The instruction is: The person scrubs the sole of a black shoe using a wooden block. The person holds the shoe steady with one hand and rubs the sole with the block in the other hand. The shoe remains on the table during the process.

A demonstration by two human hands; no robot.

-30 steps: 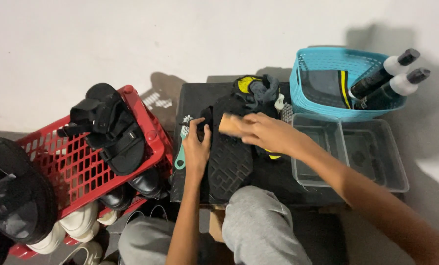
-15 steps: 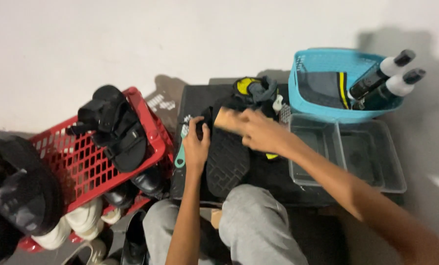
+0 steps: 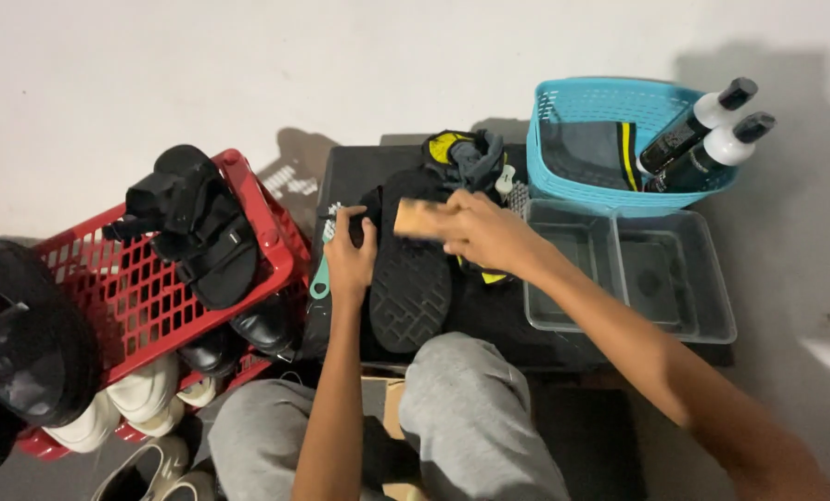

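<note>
At centre frame a black sandal [image 3: 413,278] lies sole-up on a low black platform [image 3: 489,311], its patterned tread facing the camera. The left hand [image 3: 350,258] is closed around the sandal's left edge near the toe, pinning it down. The right hand [image 3: 480,230] is closed around a tan wooden brush block [image 3: 419,221], set against the upper part of the sole. Judged by appearance, the sandal is light, with a flexible rubbery sole that would bend if held at one end; a hold at the edge of the mid-sole looks soundest. A teal-handled brush [image 3: 320,278] lies just left of the left hand. A red crate [image 3: 136,297] of footwear stands at the left, clear tubs [image 3: 684,320] and a blue basket [image 3: 563,186] with two bottles at the right. Compared with half a second earlier, hands and sandal hold the same positions; only the view has drifted slightly.
</note>
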